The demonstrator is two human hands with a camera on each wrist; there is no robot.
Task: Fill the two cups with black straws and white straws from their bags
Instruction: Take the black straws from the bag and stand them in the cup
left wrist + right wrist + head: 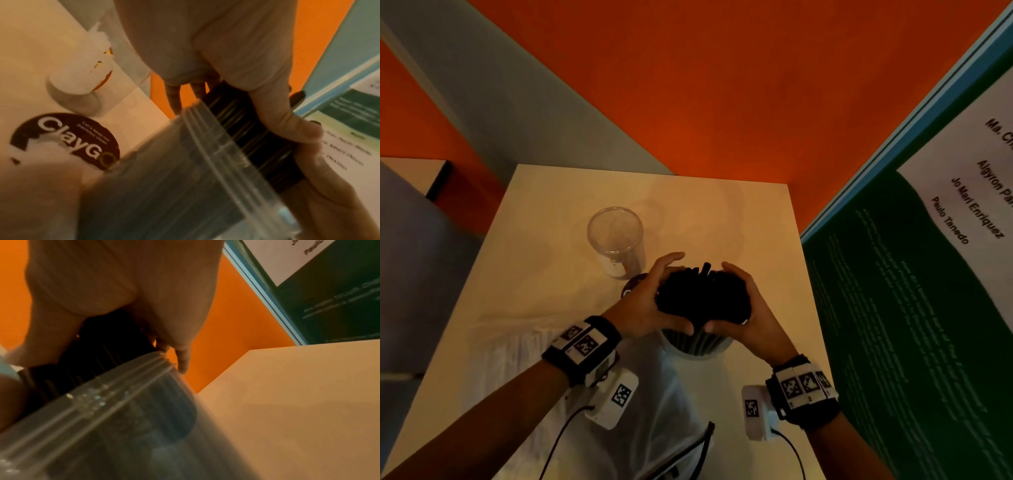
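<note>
Both hands cup 1 bundle of black straws (pixel 703 294) standing in the near clear cup (pixel 697 346) on the table (pixel 756 219). Left hand (pixel 650 301) and right hand (pixel 743 308) curl round opposite sides above the rim, thumbs nearly meeting at the front; likely to gather the splayed tops and seat the bundle. 1 straw tip sticks up above the rest. Second clear cup (pixel 616 240) stands empty, well apart at far left. White straws in their bag (pixel 517 346) lie beside the left wrist, apparently untouched. Round ClayGo sticker (pixel 68 139) lies between the 2 cups.
</note>
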